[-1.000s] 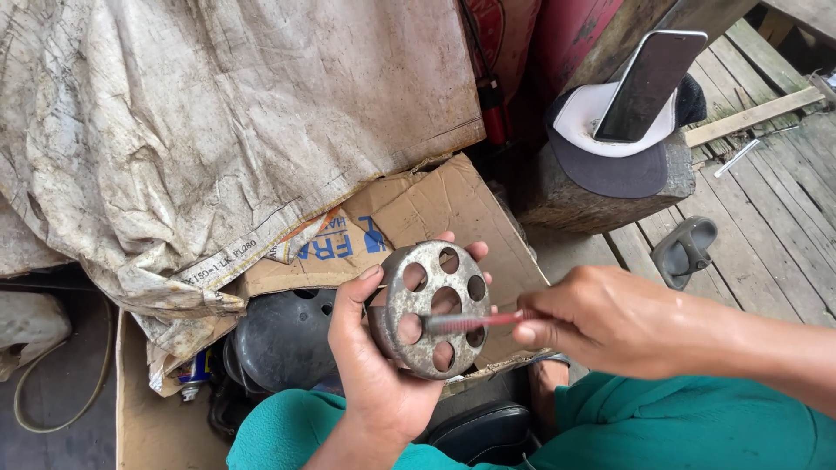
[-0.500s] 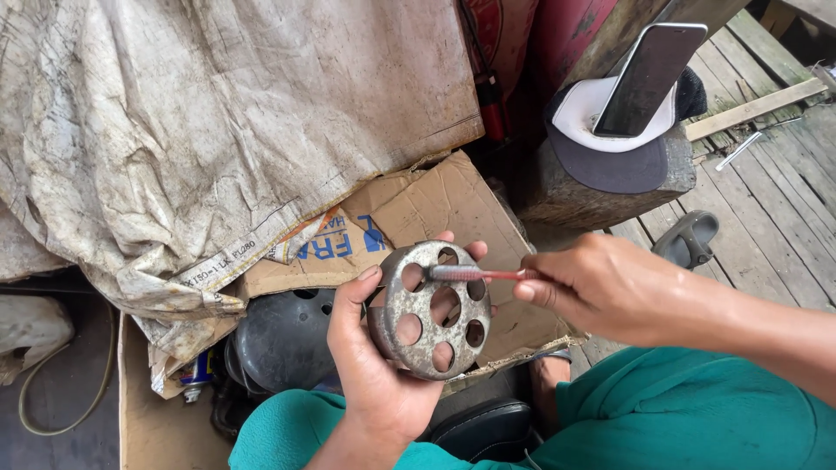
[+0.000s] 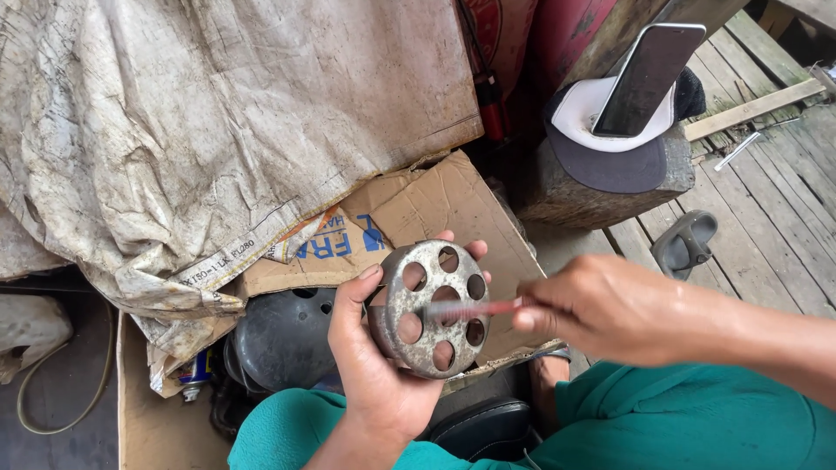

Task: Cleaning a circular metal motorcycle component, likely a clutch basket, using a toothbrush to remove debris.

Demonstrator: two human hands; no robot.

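My left hand [image 3: 370,365] grips a round rusty metal disc [image 3: 433,308] with several round holes, holding it upright over my lap. My right hand [image 3: 601,306] holds a thin reddish stick-like tool [image 3: 475,308], blurred with motion, whose tip lies across the disc's face near the centre hole. My legs in teal cloth [image 3: 697,426] fill the bottom of the view.
A flattened cardboard box [image 3: 418,209] lies under the disc, half covered by a dirty woven sack [image 3: 192,130]. A dark round pot-like object [image 3: 279,335] sits at lower left. A phone [image 3: 649,78] leans in a cap [image 3: 610,144] on a wood block. A sandal [image 3: 684,244] lies on plank flooring.
My right hand moved the tool from the disc's upper holes down to its middle. The left hand keeps the disc in nearly the same place.
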